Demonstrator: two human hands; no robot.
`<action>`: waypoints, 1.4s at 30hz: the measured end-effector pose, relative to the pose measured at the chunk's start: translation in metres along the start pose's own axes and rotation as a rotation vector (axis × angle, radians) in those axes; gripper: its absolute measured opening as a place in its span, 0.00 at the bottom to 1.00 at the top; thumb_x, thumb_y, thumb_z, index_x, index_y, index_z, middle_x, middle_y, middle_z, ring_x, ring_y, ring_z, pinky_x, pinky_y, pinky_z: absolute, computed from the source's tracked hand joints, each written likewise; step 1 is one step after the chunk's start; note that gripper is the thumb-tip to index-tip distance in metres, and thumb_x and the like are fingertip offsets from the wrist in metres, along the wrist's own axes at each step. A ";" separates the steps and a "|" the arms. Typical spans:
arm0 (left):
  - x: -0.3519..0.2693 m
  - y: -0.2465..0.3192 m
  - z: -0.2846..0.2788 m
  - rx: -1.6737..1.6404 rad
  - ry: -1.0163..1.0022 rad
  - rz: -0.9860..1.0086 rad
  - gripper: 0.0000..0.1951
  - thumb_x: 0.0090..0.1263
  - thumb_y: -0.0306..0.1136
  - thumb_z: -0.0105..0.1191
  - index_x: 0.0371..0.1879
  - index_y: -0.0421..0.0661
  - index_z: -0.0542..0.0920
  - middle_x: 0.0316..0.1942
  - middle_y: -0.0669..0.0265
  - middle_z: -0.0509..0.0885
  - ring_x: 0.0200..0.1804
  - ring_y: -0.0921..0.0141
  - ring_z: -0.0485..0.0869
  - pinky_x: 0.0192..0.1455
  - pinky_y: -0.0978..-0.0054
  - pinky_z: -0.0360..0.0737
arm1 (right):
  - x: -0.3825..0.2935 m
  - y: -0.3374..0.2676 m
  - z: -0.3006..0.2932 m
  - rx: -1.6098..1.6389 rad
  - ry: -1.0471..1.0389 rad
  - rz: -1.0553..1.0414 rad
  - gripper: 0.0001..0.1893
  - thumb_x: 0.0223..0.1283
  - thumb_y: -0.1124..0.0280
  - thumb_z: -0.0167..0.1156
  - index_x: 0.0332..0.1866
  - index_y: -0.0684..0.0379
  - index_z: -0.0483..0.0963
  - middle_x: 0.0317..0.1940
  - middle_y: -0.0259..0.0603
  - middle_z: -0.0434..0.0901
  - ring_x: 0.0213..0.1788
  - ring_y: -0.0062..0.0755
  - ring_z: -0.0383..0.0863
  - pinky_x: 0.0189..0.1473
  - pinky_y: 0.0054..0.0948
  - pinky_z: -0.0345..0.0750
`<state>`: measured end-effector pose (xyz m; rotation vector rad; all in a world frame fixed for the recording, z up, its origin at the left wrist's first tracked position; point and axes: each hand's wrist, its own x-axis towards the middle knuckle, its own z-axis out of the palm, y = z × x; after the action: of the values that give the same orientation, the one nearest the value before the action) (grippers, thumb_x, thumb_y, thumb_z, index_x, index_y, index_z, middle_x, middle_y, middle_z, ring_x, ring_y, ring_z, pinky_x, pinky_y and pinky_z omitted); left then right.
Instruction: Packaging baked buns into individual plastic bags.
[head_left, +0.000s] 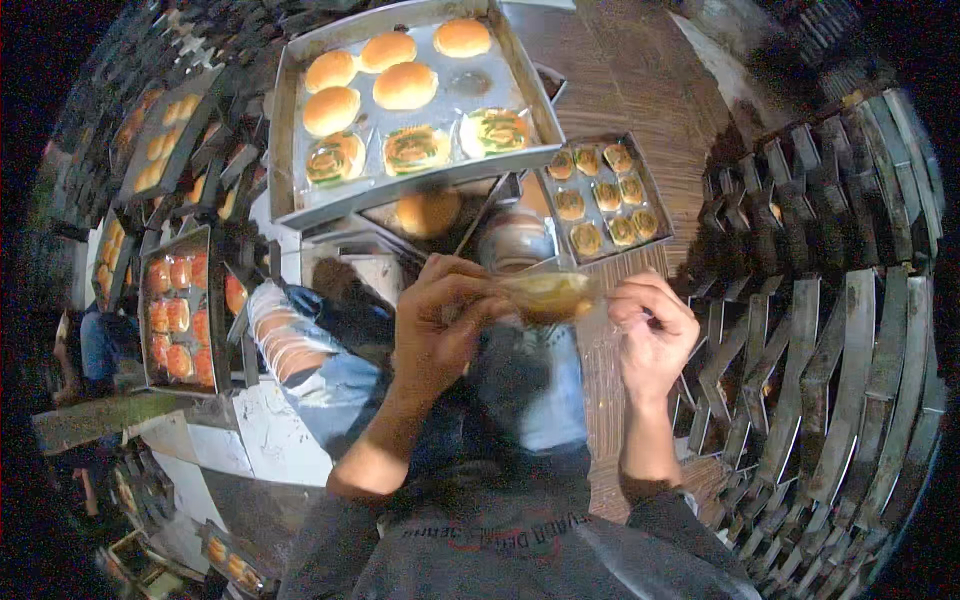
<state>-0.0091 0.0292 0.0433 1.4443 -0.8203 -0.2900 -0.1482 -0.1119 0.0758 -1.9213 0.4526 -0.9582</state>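
In front of my lap a bun in a clear plastic wrapper (551, 296) hangs between my hands, blurred. My left hand (450, 319) grips its left end with thumb and fingers. At the other end my right hand (652, 330) has its fingers curled together, seemingly pinching the wrapper's edge, which is hard to make out. Beyond the hands lies a metal baking tray (412, 184). Several plain glossy buns (405, 85) sit in its far part. Along its near side are three buns in printed clear wrappers (416, 150).
Lower at right is a second tray (660, 217) of wrapped buns on the wood-patterned floor (630, 90). Stacked metal trays (817, 375) line the right side. To the left stand a tray of red-wrapped buns (212, 300) and a tray of plain buns (161, 142).
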 end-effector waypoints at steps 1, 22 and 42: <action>0.005 -0.001 0.001 0.020 0.002 0.007 0.06 0.47 0.21 0.57 0.25 0.41 0.79 0.26 0.64 0.78 0.32 0.70 0.75 0.37 0.77 0.70 | 0.004 0.005 0.004 0.000 0.005 -0.010 0.04 0.40 0.81 0.54 0.23 0.70 0.74 0.22 0.40 0.75 0.25 0.24 0.72 0.29 0.18 0.67; -0.071 -0.043 0.016 -0.097 0.032 -0.906 0.12 0.57 0.36 0.57 0.25 0.37 0.79 0.19 0.69 0.77 0.24 0.80 0.73 0.29 0.82 0.69 | -0.063 0.063 -0.007 0.399 0.056 1.121 0.11 0.56 0.64 0.57 0.22 0.56 0.70 0.14 0.25 0.66 0.16 0.12 0.63 0.17 0.15 0.61; -0.073 -0.089 -0.053 0.162 -0.026 -0.578 0.16 0.58 0.39 0.55 0.40 0.39 0.76 0.36 0.58 0.80 0.39 0.63 0.79 0.43 0.71 0.74 | 0.160 0.031 0.113 -0.557 -0.075 -0.592 0.30 0.37 0.80 0.59 0.53 0.64 0.63 0.48 0.51 0.69 0.52 0.49 0.67 0.57 0.37 0.64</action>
<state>0.0006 0.1027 -0.0600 1.8175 -0.4359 -0.6913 0.0420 -0.1662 0.0876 -2.6740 0.0965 -1.2101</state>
